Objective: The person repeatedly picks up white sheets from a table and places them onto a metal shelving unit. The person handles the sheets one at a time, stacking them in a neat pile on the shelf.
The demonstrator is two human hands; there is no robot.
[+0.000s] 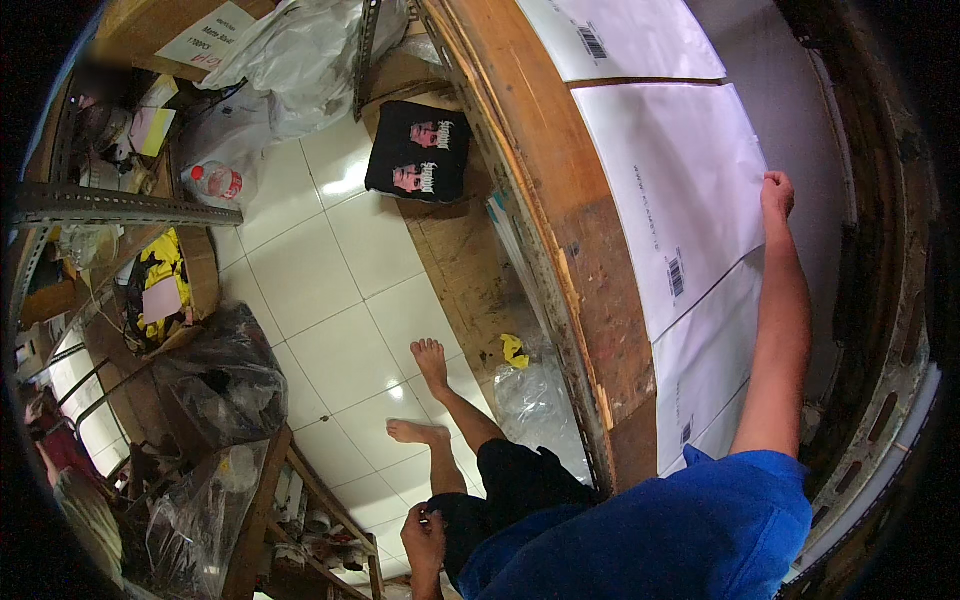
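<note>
My right arm reaches along a wooden bench, and my right hand [778,193] is closed at the far right corner of a large flat white packet [685,190]. The packet's surface is slightly wrinkled and carries a barcode and a line of small print. Another white packet [625,38] lies just beyond it, and a third [710,340] is on the nearer side, partly behind my arm. Down by my thigh, away from the bench, hangs my left hand [423,537], its fingers curled around something small and dark that I cannot make out.
The wooden bench [600,235] has a metal-framed edge. A folded black printed cloth [418,152] sits on cardboard beside the tiled floor [320,270]. Clear plastic [540,410] lies under the bench. At left are metal shelving [120,203], a bottle [215,180] and a dark plastic bag [225,375].
</note>
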